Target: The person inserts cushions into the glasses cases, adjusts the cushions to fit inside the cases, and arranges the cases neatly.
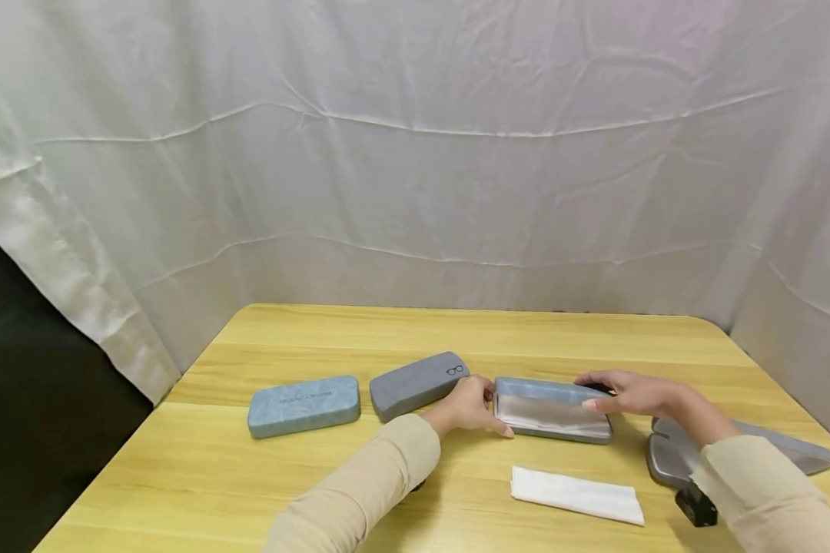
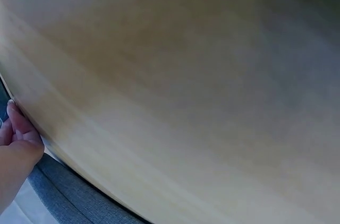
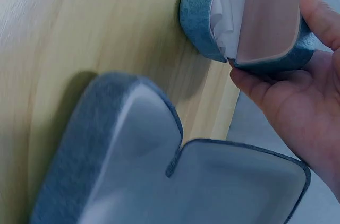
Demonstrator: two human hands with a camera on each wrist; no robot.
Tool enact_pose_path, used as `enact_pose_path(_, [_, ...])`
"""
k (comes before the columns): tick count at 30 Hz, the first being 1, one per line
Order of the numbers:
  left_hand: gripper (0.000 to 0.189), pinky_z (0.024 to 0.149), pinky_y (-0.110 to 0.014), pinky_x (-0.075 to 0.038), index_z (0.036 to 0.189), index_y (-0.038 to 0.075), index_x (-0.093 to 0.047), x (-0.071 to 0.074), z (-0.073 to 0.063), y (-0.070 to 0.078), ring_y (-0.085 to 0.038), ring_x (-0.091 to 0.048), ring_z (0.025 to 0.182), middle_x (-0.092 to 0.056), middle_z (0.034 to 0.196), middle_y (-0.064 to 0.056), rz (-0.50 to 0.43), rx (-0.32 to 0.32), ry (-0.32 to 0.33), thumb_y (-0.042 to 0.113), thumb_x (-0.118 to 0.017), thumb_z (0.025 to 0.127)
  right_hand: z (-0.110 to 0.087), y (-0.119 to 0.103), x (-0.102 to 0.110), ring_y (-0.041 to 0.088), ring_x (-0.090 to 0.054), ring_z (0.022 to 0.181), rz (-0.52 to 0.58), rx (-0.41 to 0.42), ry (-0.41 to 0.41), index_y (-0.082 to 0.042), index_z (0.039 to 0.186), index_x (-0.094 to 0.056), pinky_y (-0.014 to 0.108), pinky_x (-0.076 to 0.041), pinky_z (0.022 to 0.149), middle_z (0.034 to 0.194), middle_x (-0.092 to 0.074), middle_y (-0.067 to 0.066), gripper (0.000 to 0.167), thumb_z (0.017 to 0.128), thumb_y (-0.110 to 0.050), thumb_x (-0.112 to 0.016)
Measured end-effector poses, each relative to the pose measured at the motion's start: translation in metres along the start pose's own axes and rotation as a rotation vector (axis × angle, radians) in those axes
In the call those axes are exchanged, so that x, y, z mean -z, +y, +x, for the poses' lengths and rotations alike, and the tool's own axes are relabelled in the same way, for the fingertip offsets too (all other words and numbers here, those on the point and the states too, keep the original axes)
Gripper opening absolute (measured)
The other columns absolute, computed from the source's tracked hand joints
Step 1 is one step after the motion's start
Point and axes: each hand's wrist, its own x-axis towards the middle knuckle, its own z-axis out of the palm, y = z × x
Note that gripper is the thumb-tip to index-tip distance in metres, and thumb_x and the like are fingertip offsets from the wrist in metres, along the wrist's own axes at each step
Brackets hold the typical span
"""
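Observation:
Both hands are at a blue glasses case (image 1: 552,390) whose lid is partly raised, showing a pale lining. My left hand (image 1: 466,404) grips its left end, thumb at the front edge. At the right end my right hand (image 1: 636,392) holds the lid, thumb on the lid's rim and fingers behind it. Inside the case (image 3: 204,27), the right wrist view shows a folded white cloth (image 3: 232,6). In the left wrist view only part of the left hand (image 2: 21,134) shows, at the edge of the frame.
A closed grey glasses case (image 1: 415,384) and a closed light blue one (image 1: 304,407) lie to the left. An open grey case (image 1: 671,453) is under the right forearm. A folded white cloth (image 1: 576,494) lies in front on the wooden table (image 1: 360,326).

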Motion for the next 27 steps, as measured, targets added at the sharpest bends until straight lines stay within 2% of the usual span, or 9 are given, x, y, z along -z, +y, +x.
enact_pose_path(8, [0.045,0.053,-0.019,-0.032,0.092,0.005,-0.056,0.000,0.001,0.000,-0.008,-0.036,0.060,-0.045,0.076,0.001,-0.005,0.015,-0.003,0.026,-0.085,0.065,-0.002,0.000,-0.002,0.057,-0.024,0.127,-0.107,0.031,0.025,0.014,0.137,-0.030,0.065,-0.030,0.097,0.139,-0.028,0.039,0.067,0.092,-0.029,-0.056])
enact_pose_path(15, [0.056,0.056,-0.019,-0.036,0.108,0.000,-0.057,0.000,0.000,-0.001,-0.009,-0.040,0.064,-0.049,0.084,-0.001,0.002,0.013,-0.011,0.026,-0.084,0.066,-0.002,0.000,-0.009,0.051,-0.035,0.124,-0.179,0.038,0.074,0.013,0.134,-0.035,0.058,-0.037,0.095,0.134,-0.037,0.035,0.066,0.091,-0.031,-0.059])
enact_pose_path(18, [0.057,0.057,-0.020,-0.036,0.109,0.001,-0.057,0.000,0.000,-0.001,-0.009,-0.040,0.065,-0.048,0.084,-0.001,-0.004,0.017,-0.010,0.025,-0.084,0.066,-0.001,0.000,-0.012,0.047,-0.039,0.122,-0.188,0.044,0.097,0.012,0.133,-0.035,0.056,-0.038,0.093,0.133,-0.039,0.033,0.067,0.089,-0.031,-0.061])
enact_pose_path(22, [0.045,0.053,-0.021,-0.032,0.093,0.004,-0.054,0.000,0.000,-0.002,-0.010,-0.037,0.059,-0.043,0.077,-0.001,-0.012,0.006,-0.011,0.024,-0.084,0.066,-0.001,0.000,-0.017,0.048,-0.039,0.121,-0.189,0.051,0.124,0.012,0.133,-0.034,0.058,-0.037,0.093,0.132,-0.038,0.033,0.070,0.088,-0.032,-0.062])
enact_pose_path(27, [0.043,0.051,-0.021,-0.030,0.082,0.008,-0.049,-0.001,0.000,-0.002,-0.009,-0.036,0.058,-0.040,0.073,0.000,0.011,-0.010,-0.009,0.025,-0.084,0.066,-0.003,0.002,-0.022,0.046,-0.042,0.118,-0.248,0.073,0.175,0.012,0.132,-0.036,0.054,-0.040,0.089,0.130,-0.041,0.032,0.071,0.086,-0.034,-0.065])
